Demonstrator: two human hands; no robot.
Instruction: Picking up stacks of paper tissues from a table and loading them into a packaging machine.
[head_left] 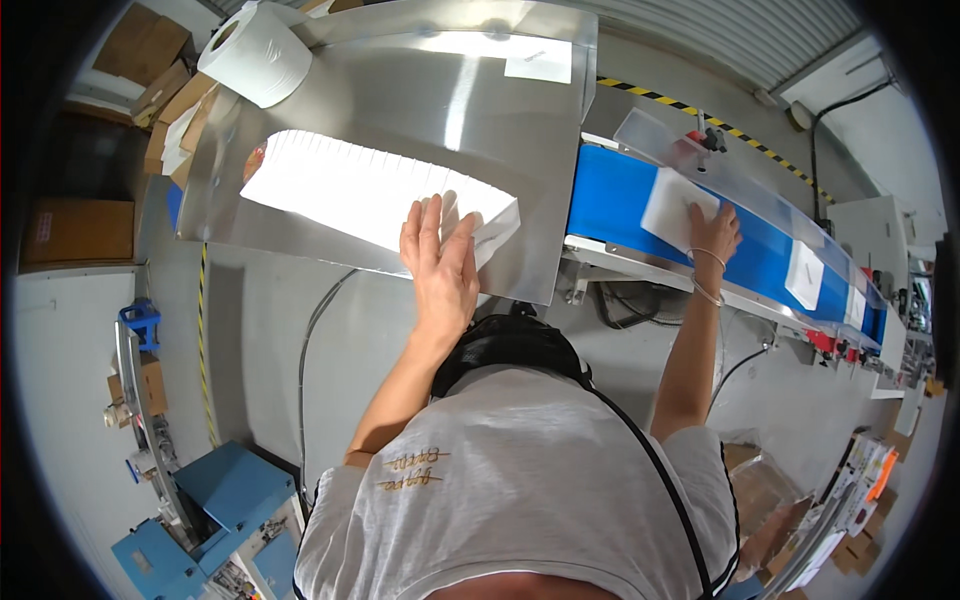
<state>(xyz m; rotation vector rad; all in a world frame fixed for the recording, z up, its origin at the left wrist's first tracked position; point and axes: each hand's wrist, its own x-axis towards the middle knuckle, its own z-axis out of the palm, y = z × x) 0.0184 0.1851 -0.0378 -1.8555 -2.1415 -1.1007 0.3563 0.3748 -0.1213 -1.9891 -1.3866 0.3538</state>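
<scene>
Landmark: the steel table [400, 90], a bright sheet-metal top in the upper middle of the view; every place below was told from it.

Left hand [438, 262]: lay flat at the table's near edge, fingers stretched and close together, palm down on the near end of the white stack. It pinched nothing that could be seen.

White stack [365, 190]: a long row of thin white sheets set on edge (ribbed along its far side), lying on the table. Its long axis ran from the left hand away to the far left corner, so the row stretched leftward and away from that hand.

Right hand [712, 232]: off the table's right edge, over the blue conveyor belt [610, 200], fingers loosely spread with the tips on a white pad [676, 208]. Whether it gripped the pad or only pressed on it could not be told.

Nearer hand: the left one touched the stack; the right one was well apart from it, past the table's right edge.

Further pads: two more white pieces [805, 272] sat farther along the belt, to the right of the table, under a clear guard [740, 180].

Paper roll [256, 52]: a white roll stood at the table's far left corner, beyond the stack's far end.
</scene>
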